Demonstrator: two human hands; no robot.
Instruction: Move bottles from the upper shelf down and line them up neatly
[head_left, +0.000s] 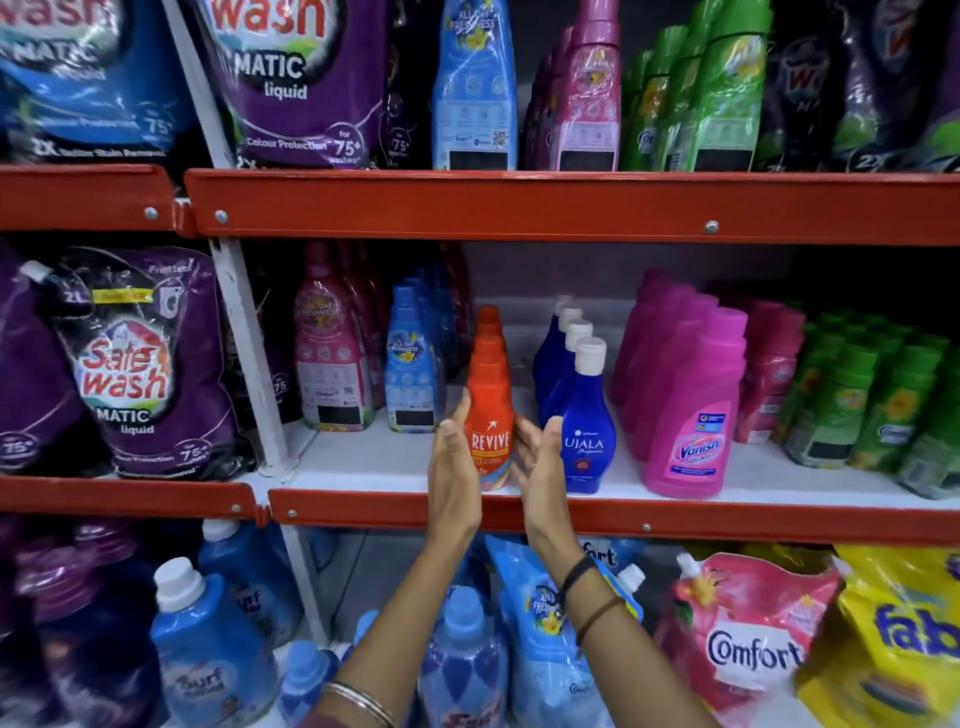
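A row of orange Revive bottles (488, 410) stands front to back on the middle shelf (675, 519). My left hand (454, 467) lies flat against the left side of the front orange bottle, fingers straight. My right hand (537, 462) is on the bottle's right side, fingers apart, between it and the row of blue Ujala bottles (584, 431). Neither hand wraps around the bottle. On the upper shelf (519, 205) stand a blue bottle (475, 93), pink bottles (592, 93) and green bottles (722, 93).
Pink Vanish bottles (685, 415) and green bottles (857, 410) fill the middle shelf's right side; blue bottles (413, 374) and dark pink bottles (330, 358) stand to the left. Purple Safewash pouches (140, 364) hang further left. Pouches and bottles crowd the bottom shelf.
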